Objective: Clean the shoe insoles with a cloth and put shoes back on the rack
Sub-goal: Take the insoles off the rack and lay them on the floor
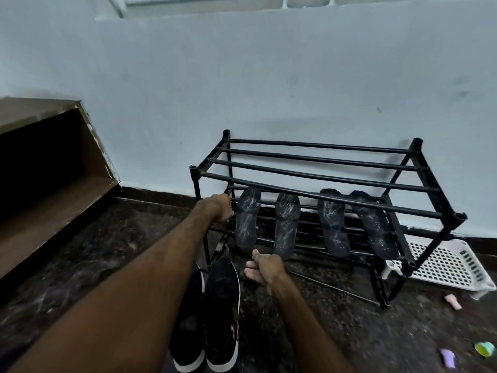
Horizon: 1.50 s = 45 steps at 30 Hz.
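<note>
A black metal shoe rack [322,181] stands against the pale blue wall. Several dusty black insoles lean on its lower tier: two at the left [247,219] [286,227] and two at the right [333,224] [376,227]. My left hand [218,208] reaches to the rack's left end, its fingers curled round the frame there. Lower down, in front of the rack, my right hand [265,269] hangs just above the floor with relaxed fingers, holding nothing. Beneath my arms on the floor stands a pair of black shoes with white soles [212,319]. No cloth is in view.
A white perforated plastic basket [446,265] lies behind the rack's right end. A thin loose rod [336,288] lies on the dark floor in front. Small pink [453,301], purple [447,358] and green [485,349] items lie at the right. Brown steps [53,184] rise at the left.
</note>
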### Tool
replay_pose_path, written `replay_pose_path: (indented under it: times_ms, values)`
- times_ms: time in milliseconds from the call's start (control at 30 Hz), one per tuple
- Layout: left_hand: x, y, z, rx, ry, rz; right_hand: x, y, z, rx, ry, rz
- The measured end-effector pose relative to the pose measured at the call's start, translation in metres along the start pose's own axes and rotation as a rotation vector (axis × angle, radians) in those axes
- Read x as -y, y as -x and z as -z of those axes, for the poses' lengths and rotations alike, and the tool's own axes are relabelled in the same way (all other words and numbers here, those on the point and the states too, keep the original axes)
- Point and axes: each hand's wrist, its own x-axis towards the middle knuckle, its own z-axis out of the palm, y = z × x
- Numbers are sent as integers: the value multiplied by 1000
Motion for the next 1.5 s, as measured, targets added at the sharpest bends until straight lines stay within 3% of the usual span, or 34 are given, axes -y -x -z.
replay_pose_path:
  times_ms: [133, 300, 400, 500, 633, 767, 900, 1067, 1500]
  values:
    - [9, -34, -17, -13, 33, 62, 6, -24, -18, -46, -140, -34]
    - [18, -59, -27, -14, 184, 127, 14, -49, -39, -116, -124, -5]
    - [28, -60, -35, 72, 377, 212, 8, -45, -38, -96, -123, 6]
    - [23, -30, -49, 57, 569, 284, -3, -20, -24, -37, -112, 78]
    - [21, 17, -85, 114, 998, 443, -19, 22, -3, 27, -77, 110]
    - [17, 50, -110, 7, 1297, 412, -41, 65, 22, 82, 26, 186]
    - [20, 81, -136, 36, 1340, 368, -79, 106, 54, 132, 92, 249]
    - [23, 114, -178, 165, 1276, 394, -133, 127, 95, 147, 206, 181]
    - [-2, 92, -238, 363, 1207, 434, -180, 82, 141, -19, 242, -20]
